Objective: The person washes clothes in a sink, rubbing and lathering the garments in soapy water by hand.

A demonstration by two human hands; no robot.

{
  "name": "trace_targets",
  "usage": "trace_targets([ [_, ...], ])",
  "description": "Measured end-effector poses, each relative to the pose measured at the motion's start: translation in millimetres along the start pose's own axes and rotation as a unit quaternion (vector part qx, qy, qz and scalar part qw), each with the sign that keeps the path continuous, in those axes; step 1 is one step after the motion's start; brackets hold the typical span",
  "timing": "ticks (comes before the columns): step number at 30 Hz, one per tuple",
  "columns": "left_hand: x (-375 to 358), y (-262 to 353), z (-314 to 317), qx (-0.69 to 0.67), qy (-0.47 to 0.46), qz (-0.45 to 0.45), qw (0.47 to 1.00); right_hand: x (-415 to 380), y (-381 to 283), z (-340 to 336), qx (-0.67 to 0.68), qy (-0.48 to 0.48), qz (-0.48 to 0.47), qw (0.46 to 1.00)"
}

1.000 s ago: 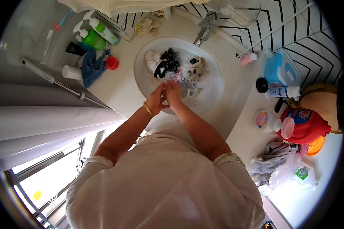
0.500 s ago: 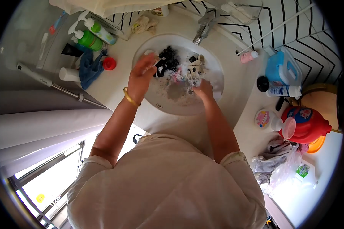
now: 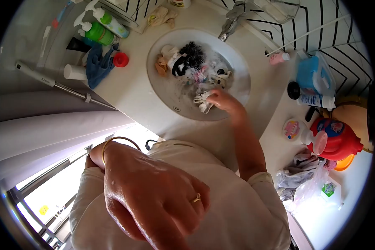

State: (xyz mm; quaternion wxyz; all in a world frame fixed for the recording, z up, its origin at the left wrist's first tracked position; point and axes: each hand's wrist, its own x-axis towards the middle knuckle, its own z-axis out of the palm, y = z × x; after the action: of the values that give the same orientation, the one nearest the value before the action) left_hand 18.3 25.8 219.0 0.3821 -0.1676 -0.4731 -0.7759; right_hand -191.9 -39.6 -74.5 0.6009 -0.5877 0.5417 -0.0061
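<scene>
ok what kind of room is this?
Likely a home bathroom used for hand laundry: a round sink with faucet, soaking clothes, and a red detergent jug on the counter.

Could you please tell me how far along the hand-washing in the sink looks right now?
Underway: several small garments sit soaking in the soapy sink. The right hand grips a pale cloth in the water; the wet left hand is raised close to the camera, holding nothing. The black garment and others remain in the sink.
</scene>
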Motion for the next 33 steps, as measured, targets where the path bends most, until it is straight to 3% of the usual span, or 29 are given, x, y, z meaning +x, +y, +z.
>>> trace_targets([
  [3, 1, 3, -1, -0.026, -0.029, -0.008, 0.999, -43, -28, -21, 0.220, 0.087, -0.054, 0.970],
  [8, -2, 2, 8, -0.033, -0.019, 0.016, 0.999, -110, -97, -63, 0.347, 0.196, -0.107, 0.911],
  [12, -4, 4, 11, -0.034, -0.019, 0.021, 0.999, -125, -98, -72, 0.425, 0.308, -0.161, 0.836],
  [16, -6, 4, 11, -0.044, -0.022, 0.026, 0.998, -155, -122, -81, 0.504, 0.254, -0.270, 0.781],
  [22, -5, 3, 11, -0.045, -0.047, 0.029, 0.997, -146, -123, -86, 0.604, 0.203, -0.290, 0.715],
  [25, -4, 3, 10, -0.042, -0.056, 0.041, 0.997, -110, -105, -74, 0.577, 0.232, -0.239, 0.746],
  [27, -4, 5, 7, -0.048, -0.065, 0.037, 0.996, -78, -86, -61, 0.445, 0.295, -0.211, 0.819],
  [29, -7, 5, 7, -0.049, -0.057, 0.035, 0.997, -35, -41, -60, 0.341, 0.247, -0.083, 0.903],
  [31, -9, 6, 8, -0.041, -0.033, 0.036, 0.998, -11, -25, -47, 0.084, 0.334, -0.008, 0.939],
  [33, -11, 5, 9, -0.048, -0.035, 0.037, 0.998, 6, -17, -32, -0.118, 0.370, 0.066, 0.919],
])
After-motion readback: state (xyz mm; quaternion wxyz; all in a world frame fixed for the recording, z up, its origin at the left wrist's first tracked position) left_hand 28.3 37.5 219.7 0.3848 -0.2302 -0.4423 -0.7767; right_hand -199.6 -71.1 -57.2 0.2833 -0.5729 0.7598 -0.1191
